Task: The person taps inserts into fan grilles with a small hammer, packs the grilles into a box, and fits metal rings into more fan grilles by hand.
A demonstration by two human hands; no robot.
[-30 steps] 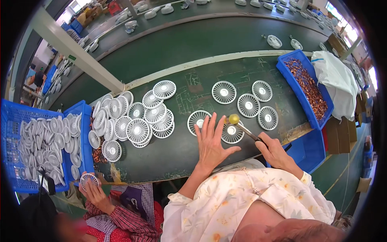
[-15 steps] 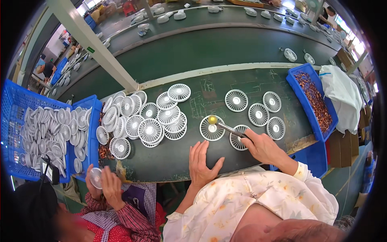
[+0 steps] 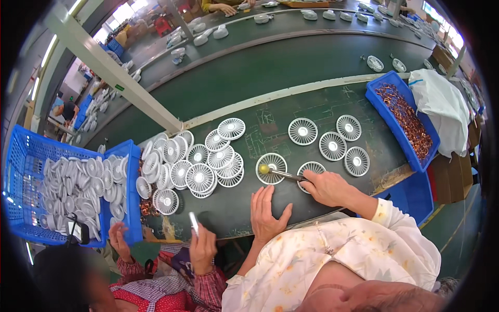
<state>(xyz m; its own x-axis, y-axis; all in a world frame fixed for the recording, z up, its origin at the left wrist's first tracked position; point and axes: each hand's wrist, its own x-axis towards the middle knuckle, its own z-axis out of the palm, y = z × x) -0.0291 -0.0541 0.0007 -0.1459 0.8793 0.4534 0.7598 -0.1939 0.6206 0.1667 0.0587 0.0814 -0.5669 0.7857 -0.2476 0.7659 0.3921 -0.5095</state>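
Your right grip (image 3: 327,187) is clamping 1 hammer (image 3: 284,174) over 1 grille (image 3: 271,178) — your left grip (image 3: 267,221) is resting nearby, thumb apart.

Far ahead of left fingers (image 3: 265,202): green conveyor belt (image 3: 239,73); past it, farther belt (image 3: 291,26) carrying white rounded parts (image 3: 221,32), person in mustard top (image 3: 212,6) cut off by frame edge. Ahead-left: pale post (image 3: 119,86), slanted in view; well beyond, red item (image 3: 162,24), too small to tell. Left of left fingers: co-worker in red dotted clothes (image 3: 161,302), dark-framed device (image 3: 77,232) by co-worker's head. Right of right fingers (image 3: 315,179), well apart: white sack (image 3: 442,112), cardboard box (image 3: 453,179), green floor (image 3: 448,240) with yellow line.
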